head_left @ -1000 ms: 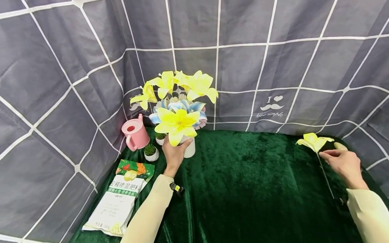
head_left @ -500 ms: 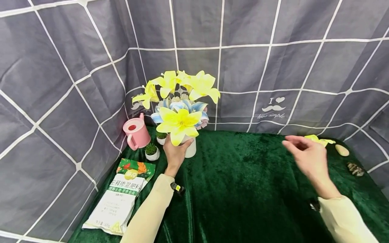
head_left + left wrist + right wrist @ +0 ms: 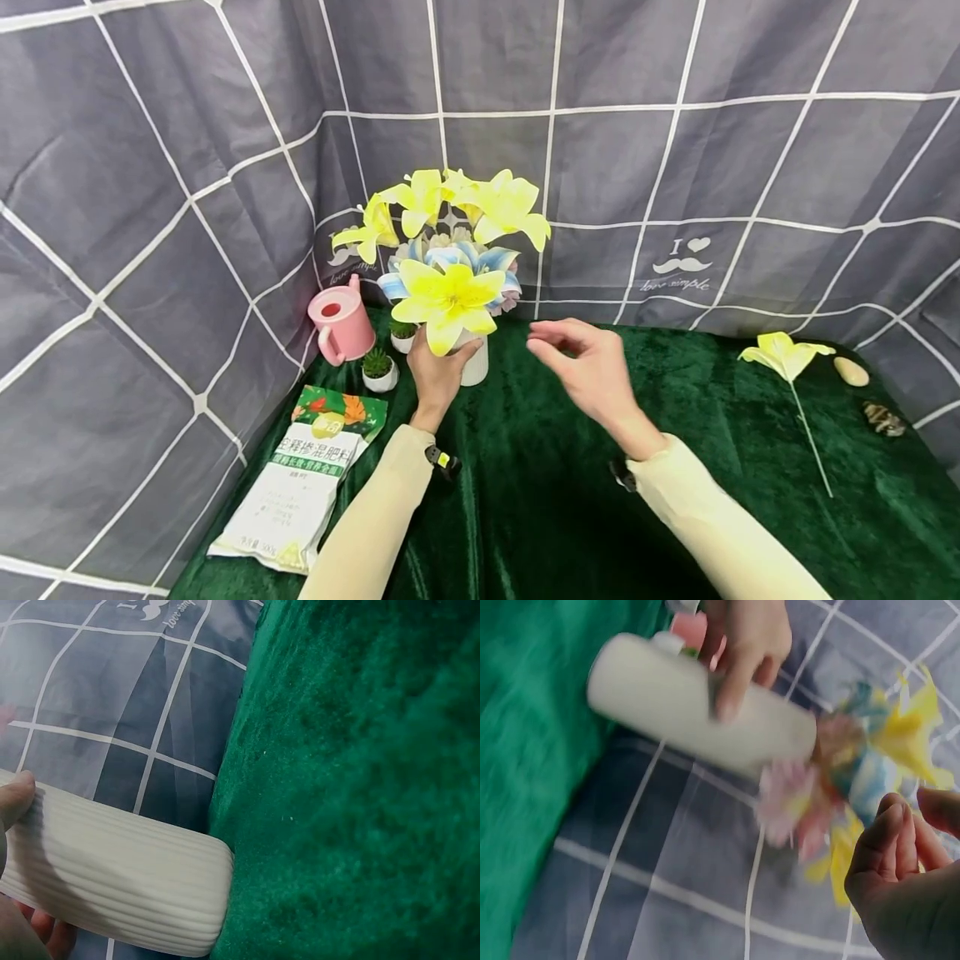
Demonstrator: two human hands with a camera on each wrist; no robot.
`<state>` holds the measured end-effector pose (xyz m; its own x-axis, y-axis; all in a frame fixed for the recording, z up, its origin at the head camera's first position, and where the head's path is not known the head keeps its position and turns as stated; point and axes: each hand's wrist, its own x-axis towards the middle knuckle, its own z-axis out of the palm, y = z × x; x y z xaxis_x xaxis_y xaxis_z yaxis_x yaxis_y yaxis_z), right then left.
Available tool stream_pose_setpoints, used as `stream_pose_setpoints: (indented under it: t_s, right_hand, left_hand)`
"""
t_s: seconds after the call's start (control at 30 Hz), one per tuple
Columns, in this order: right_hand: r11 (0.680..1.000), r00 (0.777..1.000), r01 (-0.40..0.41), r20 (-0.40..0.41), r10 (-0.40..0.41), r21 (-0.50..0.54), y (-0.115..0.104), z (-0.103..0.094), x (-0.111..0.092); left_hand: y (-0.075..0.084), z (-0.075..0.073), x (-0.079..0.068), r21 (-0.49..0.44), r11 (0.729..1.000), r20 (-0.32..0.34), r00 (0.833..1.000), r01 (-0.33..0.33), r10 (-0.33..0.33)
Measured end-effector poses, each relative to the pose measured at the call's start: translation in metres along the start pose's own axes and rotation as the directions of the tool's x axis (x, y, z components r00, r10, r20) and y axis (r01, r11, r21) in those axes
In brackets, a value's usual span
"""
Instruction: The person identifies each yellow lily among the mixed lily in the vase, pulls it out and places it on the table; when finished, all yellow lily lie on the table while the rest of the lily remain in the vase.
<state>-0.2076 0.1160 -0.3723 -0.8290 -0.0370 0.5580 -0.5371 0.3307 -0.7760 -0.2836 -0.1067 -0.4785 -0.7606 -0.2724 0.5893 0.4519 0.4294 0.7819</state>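
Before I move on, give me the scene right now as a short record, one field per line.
Left hand: grips the pale ribbed vase
Right hand: holds nothing, apart from the vase
Vase: upright on the green cloth, with yellow, blue and pale pink flowers
Loose yellow flower: lies on the cloth at far right
Beside it: pale oval object, brown cone-like object
Left side: pink watering can, two small potted plants, printed bag

Left hand in a curled grip, right hand raised, fingers loosely bent, both forearms extended forward
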Motion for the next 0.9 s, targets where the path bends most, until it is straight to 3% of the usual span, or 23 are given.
stream_pose_setpoints:
  t_s: [0.23,0.43,0.63,0.9]
  right_hand:
    - [0.994,0.997,0.025,0.064,-0.032,0.105,-0.006,0.052,0.015]
    - [0.993,0.996,0.082,-0.030,-0.080,0.085,-0.003,0.080,0.024]
    - [0.994,0.990,0.111,-0.084,-0.112,-0.012,-0.002,0.096,0.030]
    - [0.986,0.981,0.160,-0.099,-0.165,-0.056,0.001,0.102,0.040]
  left_hand:
    - [0.000,0.000,0.005,0.040,0.998,-0.014,0.999,-0.046,0.047]
    - [0.000,0.002,0.005,0.065,0.996,-0.003,0.998,-0.058,0.058]
    - [-0.001,0.001,0.002,0.091,0.995,-0.003,1.000,-0.029,0.030]
    - [-0.001,0.002,0.001,0.065,0.998,0.005,1.000,-0.018,0.017]
